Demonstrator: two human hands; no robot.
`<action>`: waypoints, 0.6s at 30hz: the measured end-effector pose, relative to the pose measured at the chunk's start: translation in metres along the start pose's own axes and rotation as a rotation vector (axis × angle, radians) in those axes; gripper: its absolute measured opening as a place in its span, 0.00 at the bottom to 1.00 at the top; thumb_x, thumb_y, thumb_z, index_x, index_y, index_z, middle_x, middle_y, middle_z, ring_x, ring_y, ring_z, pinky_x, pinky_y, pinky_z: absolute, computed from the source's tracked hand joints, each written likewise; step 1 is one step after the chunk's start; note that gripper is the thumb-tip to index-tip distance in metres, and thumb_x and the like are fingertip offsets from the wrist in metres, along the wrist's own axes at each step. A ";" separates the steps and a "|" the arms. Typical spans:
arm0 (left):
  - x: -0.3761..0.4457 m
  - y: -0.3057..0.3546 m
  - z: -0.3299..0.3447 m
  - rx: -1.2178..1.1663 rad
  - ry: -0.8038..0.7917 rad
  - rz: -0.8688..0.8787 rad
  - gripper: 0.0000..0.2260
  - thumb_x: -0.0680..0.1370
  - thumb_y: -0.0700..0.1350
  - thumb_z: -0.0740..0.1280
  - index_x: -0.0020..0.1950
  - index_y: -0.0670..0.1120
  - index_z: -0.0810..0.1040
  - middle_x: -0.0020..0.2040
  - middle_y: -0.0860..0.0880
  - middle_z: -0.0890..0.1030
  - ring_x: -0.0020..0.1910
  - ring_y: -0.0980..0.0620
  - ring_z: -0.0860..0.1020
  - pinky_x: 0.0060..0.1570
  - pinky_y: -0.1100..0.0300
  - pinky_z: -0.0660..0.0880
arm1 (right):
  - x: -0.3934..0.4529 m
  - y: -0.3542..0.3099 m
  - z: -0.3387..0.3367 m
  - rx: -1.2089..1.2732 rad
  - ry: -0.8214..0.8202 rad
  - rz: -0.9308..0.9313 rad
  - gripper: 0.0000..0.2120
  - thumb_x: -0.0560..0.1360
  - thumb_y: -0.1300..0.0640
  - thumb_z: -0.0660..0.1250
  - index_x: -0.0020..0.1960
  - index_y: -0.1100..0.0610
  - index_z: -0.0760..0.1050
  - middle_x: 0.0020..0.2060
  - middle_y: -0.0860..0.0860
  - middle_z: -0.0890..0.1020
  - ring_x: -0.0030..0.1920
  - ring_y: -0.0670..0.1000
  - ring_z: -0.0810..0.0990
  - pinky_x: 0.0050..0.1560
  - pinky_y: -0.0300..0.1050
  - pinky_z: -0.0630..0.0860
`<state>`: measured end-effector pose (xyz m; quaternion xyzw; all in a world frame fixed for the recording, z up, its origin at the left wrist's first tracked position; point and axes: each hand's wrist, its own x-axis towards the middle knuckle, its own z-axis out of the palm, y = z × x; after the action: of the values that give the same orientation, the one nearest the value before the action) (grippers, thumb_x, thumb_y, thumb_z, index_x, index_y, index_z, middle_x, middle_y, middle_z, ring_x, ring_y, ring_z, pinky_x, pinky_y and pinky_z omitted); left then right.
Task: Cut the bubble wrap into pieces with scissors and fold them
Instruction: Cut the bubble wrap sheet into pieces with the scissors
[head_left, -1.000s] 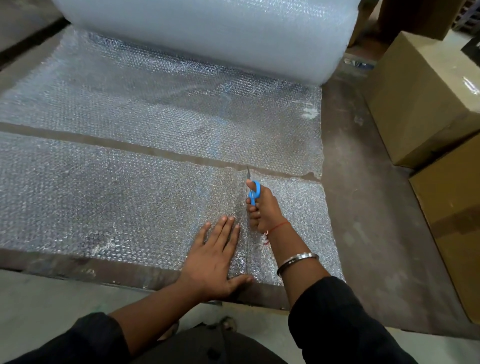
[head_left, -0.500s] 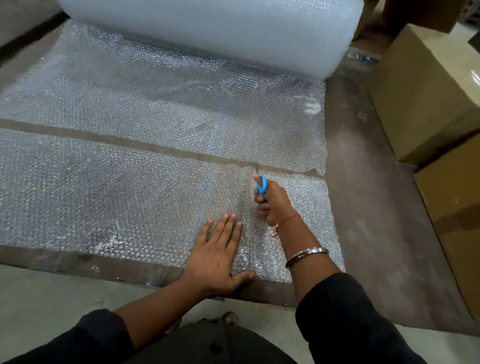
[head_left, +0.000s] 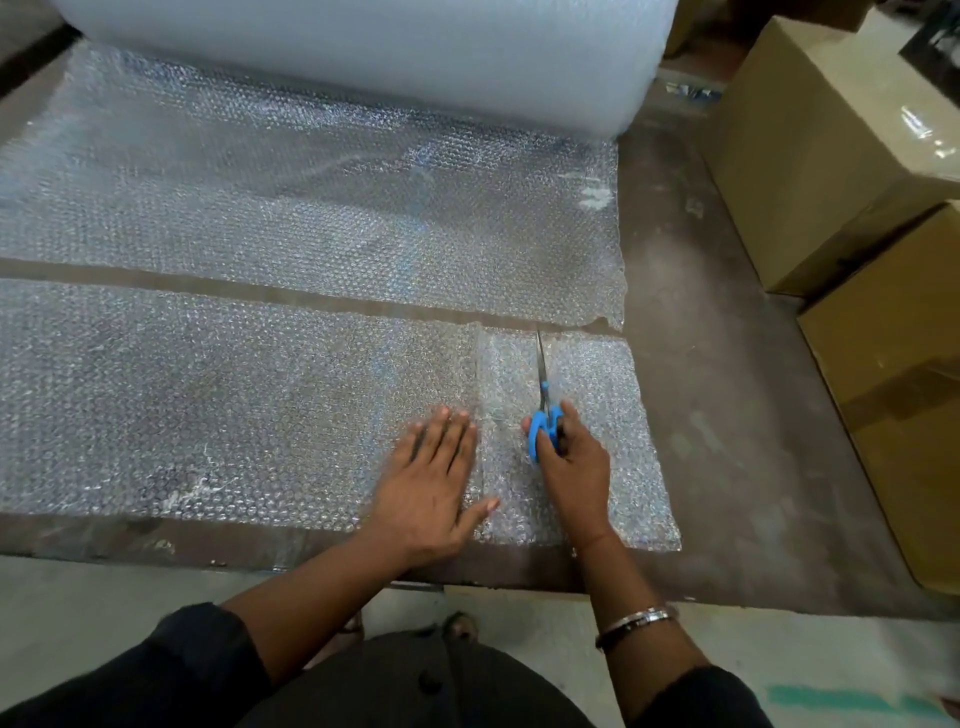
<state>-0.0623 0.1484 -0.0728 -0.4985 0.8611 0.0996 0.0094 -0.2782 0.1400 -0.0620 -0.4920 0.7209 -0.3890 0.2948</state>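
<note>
Concrete floor (head_left: 779, 670), pale and scuffed with a green painted mark at its right, lies nearest you, below your dark sleeves and the metal bangle (head_left: 636, 621) on your right forearm. Past it starts the dark brown work surface (head_left: 727, 415), worn and streaked, its near edge running across the view.

On that surface your left hand (head_left: 431, 488) lies flat, fingers straight and together, thumb spread to the right, pressing down the near strip of bubble wrap (head_left: 208, 405). Just beside it, your right hand (head_left: 571, 462) grips the blue handles of the scissors (head_left: 543, 410), fingers curled through the loops. The blades point away from you and look nearly closed, lying over the small right-hand piece (head_left: 587, 415) of the strip. A cut line runs from the strip's near edge to its far edge, just right of your left fingertips, dividing the long left part from that smaller piece.

Beyond the strip a narrow band of bare brown surface shows, then the wider sheet of bubble wrap (head_left: 311, 208), its right edge slightly ragged. That sheet leads back to the big bubble wrap roll (head_left: 363, 47) lying across the far end.

To your right, cardboard boxes (head_left: 831, 145) stand stacked along the edge of the surface, their tops glossy with tape.
</note>
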 end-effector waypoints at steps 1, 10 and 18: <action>0.001 0.001 0.003 0.009 -0.008 0.001 0.43 0.83 0.73 0.37 0.86 0.43 0.34 0.86 0.40 0.34 0.84 0.41 0.30 0.83 0.38 0.40 | 0.000 0.004 -0.002 -0.030 0.016 -0.004 0.16 0.82 0.50 0.73 0.66 0.56 0.84 0.71 0.40 0.74 0.63 0.39 0.80 0.58 0.22 0.73; 0.000 0.011 0.001 -0.005 -0.019 -0.044 0.43 0.82 0.73 0.37 0.87 0.45 0.38 0.87 0.40 0.37 0.85 0.39 0.31 0.82 0.35 0.36 | -0.003 0.011 -0.019 0.064 0.102 0.002 0.12 0.83 0.44 0.71 0.59 0.50 0.87 0.45 0.45 0.88 0.45 0.40 0.85 0.43 0.34 0.77; 0.010 0.056 -0.034 -0.118 0.109 -0.155 0.43 0.83 0.69 0.51 0.87 0.45 0.37 0.59 0.53 0.81 0.63 0.48 0.72 0.60 0.44 0.60 | 0.008 0.026 -0.079 -0.092 0.514 0.169 0.13 0.81 0.50 0.74 0.44 0.59 0.81 0.37 0.57 0.84 0.39 0.60 0.83 0.42 0.51 0.75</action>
<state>-0.1125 0.1610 -0.0314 -0.5679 0.8119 0.1216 -0.0591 -0.3570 0.1594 -0.0429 -0.3282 0.8275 -0.4418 0.1110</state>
